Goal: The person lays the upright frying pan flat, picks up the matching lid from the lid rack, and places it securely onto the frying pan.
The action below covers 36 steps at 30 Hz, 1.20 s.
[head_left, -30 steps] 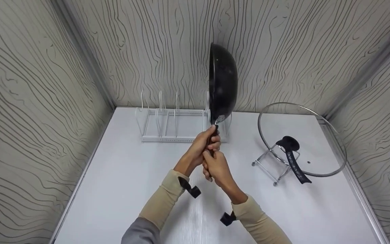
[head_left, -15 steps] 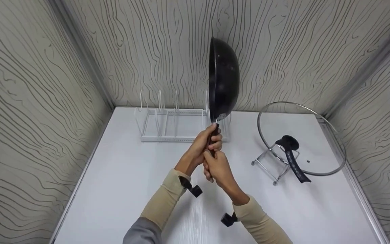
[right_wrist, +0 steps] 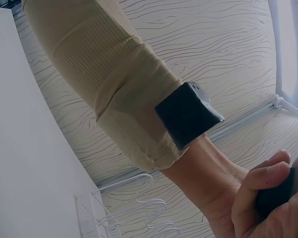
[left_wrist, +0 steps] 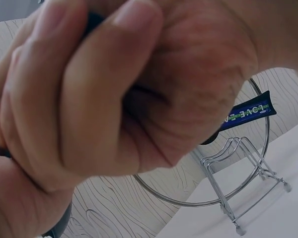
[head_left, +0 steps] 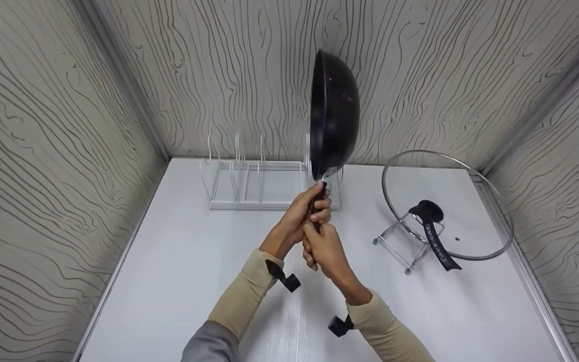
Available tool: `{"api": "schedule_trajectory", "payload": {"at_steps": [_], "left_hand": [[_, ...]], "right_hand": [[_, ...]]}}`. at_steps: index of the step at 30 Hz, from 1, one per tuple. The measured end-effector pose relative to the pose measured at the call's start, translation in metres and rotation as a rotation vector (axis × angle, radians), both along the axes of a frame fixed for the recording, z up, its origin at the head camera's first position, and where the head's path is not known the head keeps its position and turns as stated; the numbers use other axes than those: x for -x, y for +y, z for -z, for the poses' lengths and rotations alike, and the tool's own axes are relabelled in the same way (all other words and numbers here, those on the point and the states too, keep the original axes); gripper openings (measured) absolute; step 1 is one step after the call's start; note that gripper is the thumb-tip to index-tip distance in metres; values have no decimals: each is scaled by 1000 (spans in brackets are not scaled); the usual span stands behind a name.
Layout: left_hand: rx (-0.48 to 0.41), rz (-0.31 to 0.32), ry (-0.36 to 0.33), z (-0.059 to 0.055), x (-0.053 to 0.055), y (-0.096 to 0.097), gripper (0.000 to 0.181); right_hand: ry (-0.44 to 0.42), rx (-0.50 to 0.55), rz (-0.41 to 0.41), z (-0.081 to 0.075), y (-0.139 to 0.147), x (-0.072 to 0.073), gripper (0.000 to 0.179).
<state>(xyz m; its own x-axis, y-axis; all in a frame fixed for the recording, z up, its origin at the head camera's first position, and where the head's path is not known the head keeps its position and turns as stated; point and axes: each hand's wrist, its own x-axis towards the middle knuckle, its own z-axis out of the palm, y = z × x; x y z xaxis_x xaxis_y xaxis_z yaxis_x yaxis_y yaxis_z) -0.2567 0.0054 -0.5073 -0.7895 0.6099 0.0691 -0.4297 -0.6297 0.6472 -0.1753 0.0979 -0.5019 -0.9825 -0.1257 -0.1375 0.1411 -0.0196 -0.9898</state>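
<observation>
A black wok is held up on its side, its hollow facing left and its rounded bottom facing right. My left hand grips the upper part of its dark handle, just below the bowl. Right under it, my right hand grips the lower end, thumb against the left hand. In the left wrist view the curled fingers of the left hand cover most of the handle. Behind the wok stands a white wire rack, its right part partly hidden by the bowl and left hand.
To the right, a large glass lid with a metal rim leans on a small chrome wire stand. A black lid handle with lettering points toward me. Patterned walls enclose the white table at the back and sides.
The wok's bowl has risen a little and shifted slightly right, showing somewhat more of its inside edge. Both hands keep their grip and barely move. Lid and rack stay put.
</observation>
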Motion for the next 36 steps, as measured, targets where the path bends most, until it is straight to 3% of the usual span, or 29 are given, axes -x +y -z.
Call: {"api": "schedule_trajectory", "payload": {"at_steps": [12,20,36], "left_hand": [[-38,44,25,-5,-1,1,27],[-39,34,33,-10,-4,1,27],[-12,41,57,-13,-7,0,28]], "right_hand": [[41,3,-30,-5,3,-4,44],[36,-7,-29,-9,3,-5,45],[19,70,-44,-10,3,-10,44]]}}
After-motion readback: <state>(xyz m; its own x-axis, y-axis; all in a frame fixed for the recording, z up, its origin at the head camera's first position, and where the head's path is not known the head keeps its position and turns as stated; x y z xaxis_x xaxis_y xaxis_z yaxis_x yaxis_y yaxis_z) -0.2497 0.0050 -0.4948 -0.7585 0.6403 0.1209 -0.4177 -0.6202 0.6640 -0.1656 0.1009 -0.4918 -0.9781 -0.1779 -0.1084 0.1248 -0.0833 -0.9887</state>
